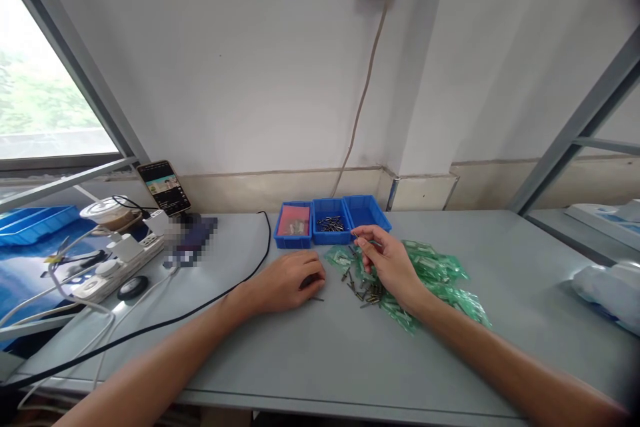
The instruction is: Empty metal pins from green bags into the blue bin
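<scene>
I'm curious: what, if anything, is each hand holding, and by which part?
The right hand seems to pinch a tiny dark part in its fingers; exactly where can't be told, nor whether the left hand holds anything.

Solid blue at six o'clock on the boxes (331,238), pink flashing from the sheet (287,218) at seven! Translucent green on the bags (433,268) at four, black on the mouse (133,288) at eight, plain off-white wall (300,47) at twelve!

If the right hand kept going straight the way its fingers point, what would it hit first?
Likely the middle blue bin, near its front right corner, just ahead of the right hand. Depth is unclear from this view, so the fingers might pass over the rim instead.
</scene>
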A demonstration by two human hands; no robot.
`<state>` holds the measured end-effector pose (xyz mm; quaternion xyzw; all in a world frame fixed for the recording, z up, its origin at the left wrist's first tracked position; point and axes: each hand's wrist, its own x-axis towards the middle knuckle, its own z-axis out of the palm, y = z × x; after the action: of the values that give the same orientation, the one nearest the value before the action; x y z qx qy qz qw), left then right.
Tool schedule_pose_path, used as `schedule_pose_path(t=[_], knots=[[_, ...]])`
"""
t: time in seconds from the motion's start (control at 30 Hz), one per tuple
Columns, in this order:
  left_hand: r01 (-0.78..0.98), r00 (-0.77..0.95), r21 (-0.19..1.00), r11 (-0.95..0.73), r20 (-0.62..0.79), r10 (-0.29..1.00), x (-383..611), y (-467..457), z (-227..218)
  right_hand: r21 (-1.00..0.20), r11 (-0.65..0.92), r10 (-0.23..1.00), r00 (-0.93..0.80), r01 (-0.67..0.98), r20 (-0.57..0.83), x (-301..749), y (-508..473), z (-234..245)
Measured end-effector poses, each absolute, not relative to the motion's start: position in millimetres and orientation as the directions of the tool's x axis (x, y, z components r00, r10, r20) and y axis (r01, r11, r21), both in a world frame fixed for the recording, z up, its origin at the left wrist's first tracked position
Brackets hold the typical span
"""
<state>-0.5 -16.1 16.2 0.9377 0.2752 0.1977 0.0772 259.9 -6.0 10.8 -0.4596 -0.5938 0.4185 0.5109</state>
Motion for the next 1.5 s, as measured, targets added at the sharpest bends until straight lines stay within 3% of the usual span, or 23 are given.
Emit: schedule_pose_path(t=[0.27, 0.5, 0.63, 0.9, 1.2, 1.37, 1.5], knots=[[0.468, 0.806, 0.187, -0.864, 0.31, 0.504, 0.7, -17.6, 17.9, -0.962, 0.219, 0.975, -0.067, 0.161, 0.21, 257.2, -10.5, 15.3], [0.523, 0.788, -0.056, -0.851, 0.413, 0.457, -2.1, -8.9, 16.2, -0.961, 0.227, 0.974, -0.063, 0.158, 0.219, 259.6, -8.4, 13.9], [0.505, 0.796, -0.078, -0.859, 0.426, 0.429, -2.0, -9.3, 17.6, -0.961, 0.227, 0.974, -0.068, 0.158, 0.218, 260.4, -6.9, 11.5], [0.446, 0.817, 0.087, -0.891, 0.369, 0.444, -2.8, -9.4, 14.5, -0.959, 0.221, 0.975, -0.056, 0.175, 0.214, 258.8, -8.0, 14.4], [0.331, 0.832, 0.531, -0.78, 0.225, 0.507, -9.6, -7.5, 24.9, -0.953, 0.225, 0.974, -0.059, 0.203, 0.218, 259.2, -11.2, 18.2], [0.283, 0.861, 0.664, -0.692, 0.142, 0.489, -5.6, -13.8, 30.8, -0.954, 0.22, 0.975, -0.06, 0.202, 0.212, 259.7, -11.3, 18.1], [0.288, 0.865, 0.681, -0.673, 0.116, 0.488, -4.5, -16.5, 30.2, -0.958, 0.214, 0.976, -0.072, 0.19, 0.204, 260.6, -9.2, 14.1]])
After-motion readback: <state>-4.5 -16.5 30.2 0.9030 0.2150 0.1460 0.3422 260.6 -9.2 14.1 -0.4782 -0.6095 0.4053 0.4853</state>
